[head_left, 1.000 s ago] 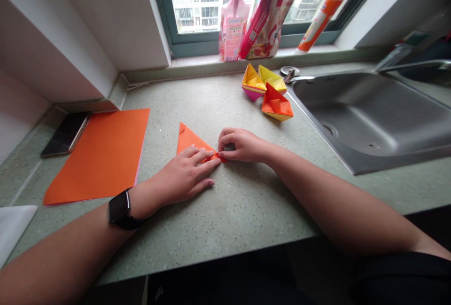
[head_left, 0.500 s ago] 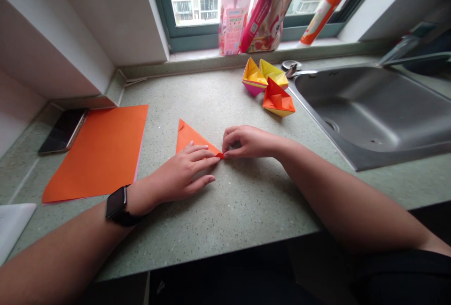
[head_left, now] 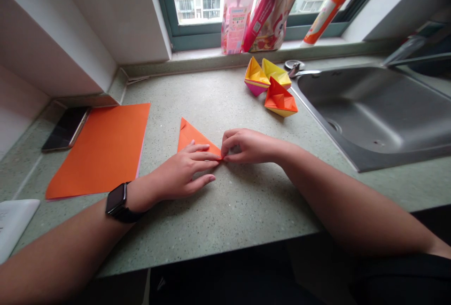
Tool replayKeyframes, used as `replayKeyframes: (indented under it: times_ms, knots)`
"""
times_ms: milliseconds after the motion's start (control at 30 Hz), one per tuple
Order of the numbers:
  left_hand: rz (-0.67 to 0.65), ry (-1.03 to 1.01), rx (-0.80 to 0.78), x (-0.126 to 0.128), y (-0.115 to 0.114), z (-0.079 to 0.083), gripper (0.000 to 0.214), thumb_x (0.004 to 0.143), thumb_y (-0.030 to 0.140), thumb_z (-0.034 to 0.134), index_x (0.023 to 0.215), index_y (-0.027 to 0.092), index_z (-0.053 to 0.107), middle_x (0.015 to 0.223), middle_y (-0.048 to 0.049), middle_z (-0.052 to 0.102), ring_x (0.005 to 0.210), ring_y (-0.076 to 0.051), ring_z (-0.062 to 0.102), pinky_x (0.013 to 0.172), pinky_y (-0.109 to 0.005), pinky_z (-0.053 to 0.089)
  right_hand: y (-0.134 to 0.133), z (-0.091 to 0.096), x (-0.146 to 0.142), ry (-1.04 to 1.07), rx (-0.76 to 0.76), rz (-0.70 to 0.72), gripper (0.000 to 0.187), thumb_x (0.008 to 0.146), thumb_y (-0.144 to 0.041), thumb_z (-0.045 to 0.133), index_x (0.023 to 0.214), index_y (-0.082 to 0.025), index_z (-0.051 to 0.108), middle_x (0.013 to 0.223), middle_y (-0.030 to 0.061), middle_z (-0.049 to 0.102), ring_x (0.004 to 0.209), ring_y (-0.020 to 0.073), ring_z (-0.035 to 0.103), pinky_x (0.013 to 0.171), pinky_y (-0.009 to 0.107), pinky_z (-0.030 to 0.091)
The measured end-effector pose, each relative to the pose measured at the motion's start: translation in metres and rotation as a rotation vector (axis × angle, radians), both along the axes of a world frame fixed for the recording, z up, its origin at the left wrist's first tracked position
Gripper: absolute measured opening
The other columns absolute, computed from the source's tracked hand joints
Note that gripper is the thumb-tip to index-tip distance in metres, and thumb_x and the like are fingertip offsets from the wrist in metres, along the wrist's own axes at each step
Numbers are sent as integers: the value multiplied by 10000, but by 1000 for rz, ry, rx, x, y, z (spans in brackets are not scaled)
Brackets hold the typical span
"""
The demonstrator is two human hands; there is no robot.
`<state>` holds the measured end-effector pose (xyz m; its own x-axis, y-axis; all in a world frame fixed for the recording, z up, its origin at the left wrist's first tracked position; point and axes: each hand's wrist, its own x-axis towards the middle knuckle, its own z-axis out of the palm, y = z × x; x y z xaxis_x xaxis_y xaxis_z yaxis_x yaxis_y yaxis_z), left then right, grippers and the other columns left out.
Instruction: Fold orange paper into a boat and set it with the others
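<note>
A folded orange paper (head_left: 192, 136), triangular in outline, lies flat on the speckled counter (head_left: 197, 230). My left hand (head_left: 185, 171) rests on its near part with fingers stretched out, hiding the lower edge. At the paper's right corner, my right hand (head_left: 243, 146) pinches the tip between thumb and forefinger. The left fingertips lie right beside that pinch. A small crease shows near the paper's upper point.
Several orange sheets (head_left: 102, 150) lie at the left, next to a phone (head_left: 65, 129). Three folded paper boats, one of them red-orange (head_left: 280, 100), stand by the sink (head_left: 352, 164). A pink pump bottle (head_left: 236, 23) is on the windowsill.
The right fingers have closed in slightly on the paper's corner, and the small raised fold there looks flatter. My left hand stays on the paper. The view has shifted slightly.
</note>
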<state>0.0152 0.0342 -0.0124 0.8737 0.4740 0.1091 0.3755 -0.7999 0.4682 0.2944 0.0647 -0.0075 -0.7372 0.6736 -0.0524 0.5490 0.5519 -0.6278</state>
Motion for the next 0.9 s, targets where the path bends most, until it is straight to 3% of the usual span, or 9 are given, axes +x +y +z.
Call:
replayKeyframes:
  times_ms: [333,567,900]
  knots:
    - [39,-66,-5,1,1,0,327,1111,325,570,1366,207,738,1423,-113,741,1419,-313,639,1270,-612,452,-2,2,-6,-40,5,-70,88,933,-248,735,900,-208,807,994,63,735,856,188,665,804,310,488]
    - [50,-49,43,-1,0,-6,420,1110,310,573,1511,197,631,1491,-155,672,1393,-313,636,1198,-584,527,2,-2,-7,-48,-21,-152,120,953,-294,743,900,-207,806,975,54,723,814,167,638,746,292,454]
    - [30,2,147,0,0,-11,454,1113,344,569,1535,181,606,1501,-199,630,1373,-350,617,1161,-628,541,-1,-2,-11,-58,-2,-212,88,933,-263,764,883,-202,802,971,45,717,781,146,619,725,278,443]
